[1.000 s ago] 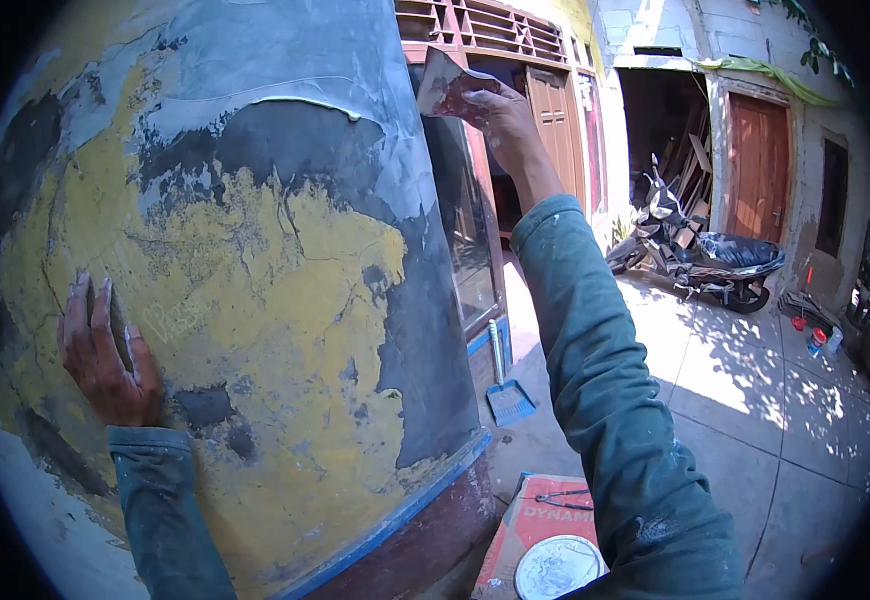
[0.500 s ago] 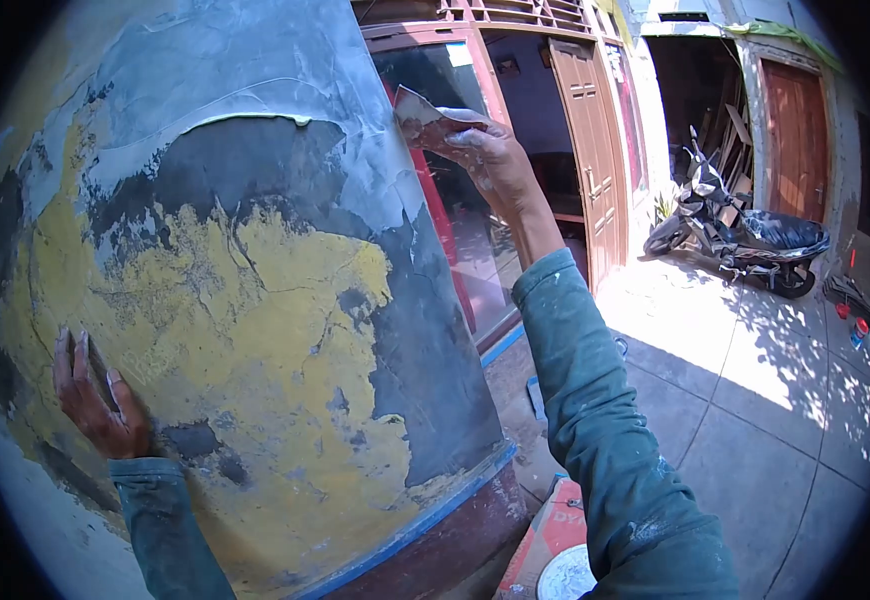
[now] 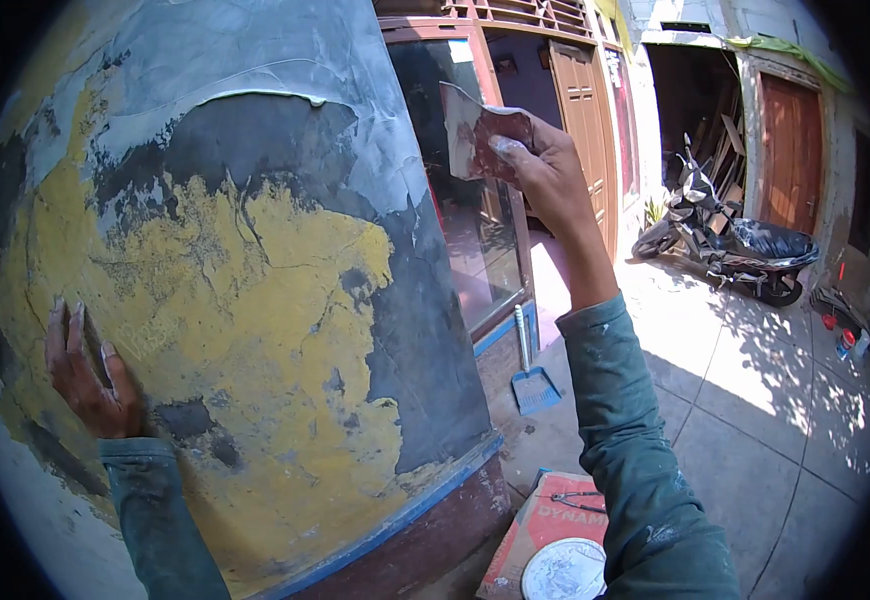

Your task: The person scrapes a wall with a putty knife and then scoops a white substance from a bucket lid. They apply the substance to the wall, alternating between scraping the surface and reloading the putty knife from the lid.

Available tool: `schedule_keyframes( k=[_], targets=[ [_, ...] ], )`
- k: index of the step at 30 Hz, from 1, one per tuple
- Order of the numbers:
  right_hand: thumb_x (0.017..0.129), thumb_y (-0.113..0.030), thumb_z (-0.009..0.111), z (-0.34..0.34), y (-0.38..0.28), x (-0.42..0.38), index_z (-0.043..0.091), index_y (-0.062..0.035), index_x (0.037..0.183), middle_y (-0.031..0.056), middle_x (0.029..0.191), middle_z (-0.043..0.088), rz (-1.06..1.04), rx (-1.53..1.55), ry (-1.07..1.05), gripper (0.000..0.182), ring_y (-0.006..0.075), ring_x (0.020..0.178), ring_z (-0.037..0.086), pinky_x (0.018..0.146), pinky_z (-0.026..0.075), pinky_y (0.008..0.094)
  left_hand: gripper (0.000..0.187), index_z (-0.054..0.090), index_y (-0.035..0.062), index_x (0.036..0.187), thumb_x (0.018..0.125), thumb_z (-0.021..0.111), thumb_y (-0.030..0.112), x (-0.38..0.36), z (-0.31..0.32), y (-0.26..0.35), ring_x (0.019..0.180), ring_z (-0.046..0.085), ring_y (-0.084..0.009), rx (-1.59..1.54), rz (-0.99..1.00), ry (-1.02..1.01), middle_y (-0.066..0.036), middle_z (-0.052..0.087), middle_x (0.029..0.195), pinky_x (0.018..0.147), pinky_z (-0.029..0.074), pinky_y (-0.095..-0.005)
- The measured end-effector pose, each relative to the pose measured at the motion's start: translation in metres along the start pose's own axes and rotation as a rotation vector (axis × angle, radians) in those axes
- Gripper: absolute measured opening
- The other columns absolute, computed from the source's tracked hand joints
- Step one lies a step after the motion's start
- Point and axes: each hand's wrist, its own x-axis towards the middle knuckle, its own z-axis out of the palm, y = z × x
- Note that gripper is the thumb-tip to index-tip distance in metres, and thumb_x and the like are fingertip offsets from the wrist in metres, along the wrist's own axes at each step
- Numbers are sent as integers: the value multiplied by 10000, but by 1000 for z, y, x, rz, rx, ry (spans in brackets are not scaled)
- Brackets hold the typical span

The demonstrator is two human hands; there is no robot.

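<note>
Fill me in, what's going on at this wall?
A person has their left hand against the peeling yellow-and-grey wall, and their right hand grips a thin, flat, putty-smeared scraper, held up just off the wall's right edge. Pale blue-grey coating covers the upper part, ending in a raised ridge; yellow paint and dark grey patches show below. A round, white-smeared container or lid sits at the red cardboard box below.

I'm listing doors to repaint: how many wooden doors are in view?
2: a brown door, standing open beyond the right hand, and a reddish door beyond the parked motorbike. Others may be hidden.
</note>
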Motion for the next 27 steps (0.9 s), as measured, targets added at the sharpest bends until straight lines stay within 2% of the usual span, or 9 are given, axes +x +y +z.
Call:
schedule_keyframes(
  k=[2, 4, 7, 11, 17, 21, 24, 26, 27],
  targets=[
    [913, -112, 601, 19, -25, 27, 722, -5, 1149, 161, 979, 763, -115, -206, 15, 286, 247, 857, 738, 806, 587, 382, 528, 566, 50, 1421, 894, 549, 62, 0, -1, 0, 1419, 460, -335, -5, -3, -5, -166, 520, 1516, 1196, 306, -477],
    [906, -154, 590, 41, -51, 42, 739, -55, 1057, 195, 923, 748, -249, -678, 43, 235, 364, 856, 726, 777, 574, 443, 527, 570, 64, 1419, 892, 554, 72, 0, 0, -1, 1423, 458, -325, -34, -1, 11, -158, 518, 1519, 1200, 305, -476],
    [890, -172, 581, 72, -61, 39, 732, -83, 1003, 185, 889, 734, -203, -845, 33, 209, 427, 866, 686, 767, 560, 498, 537, 574, 88, 1420, 883, 564, 93, -2, 0, -5, 1431, 453, -310, -25, -10, 10, -137, 511, 1528, 1212, 296, -480],
    [836, -108, 635, 96, -58, -9, 710, -113, 1058, 149, 849, 720, -348, -908, 7, 234, 391, 844, 700, 733, 551, 503, 548, 577, 114, 1421, 873, 574, 116, -4, 1, -10, 1439, 447, -293, -31, -26, 20, -110, 504, 1535, 1228, 281, -482],
    [824, -59, 644, 96, -68, -70, 711, -126, 1136, 154, 868, 719, -302, -751, -209, 326, 383, 833, 699, 736, 547, 485, 536, 562, 91, 1430, 895, 573, 99, -5, 0, -9, 1454, 427, -297, -47, -31, 1, -119, 497, 1543, 1235, 271, -474],
    [889, -101, 650, 86, -87, -9, 704, -142, 1189, 175, 899, 725, -294, -710, -53, 307, 376, 847, 707, 739, 554, 478, 564, 579, 131, 1417, 853, 598, 127, -6, 0, -10, 1444, 438, -281, -66, -36, 20, -93, 500, 1532, 1236, 279, -477],
    [902, -91, 646, 99, -101, 45, 717, -164, 1213, 153, 962, 751, -460, -826, -20, 327, 348, 867, 721, 772, 577, 452, 558, 576, 121, 1418, 860, 597, 111, -6, -1, -11, 1448, 433, -281, -73, -36, 8, -96, 497, 1539, 1238, 273, -470],
    [914, -51, 613, 113, -108, 61, 735, -188, 1224, 120, 1049, 768, -654, -963, -124, 360, 318, 903, 734, 799, 595, 432, 552, 573, 110, 1419, 867, 595, 94, -8, 0, -12, 1454, 427, -283, -86, -34, -6, -98, 493, 1549, 1240, 269, -463],
    [914, -51, 613, 115, -103, 61, 735, -188, 1224, 120, 1049, 768, -643, -963, -129, 360, 318, 903, 734, 799, 595, 432, 549, 575, 116, 1418, 870, 595, 94, -8, 1, -12, 1454, 427, -281, -81, -36, -2, -94, 494, 1549, 1241, 268, -461]
  ],
)
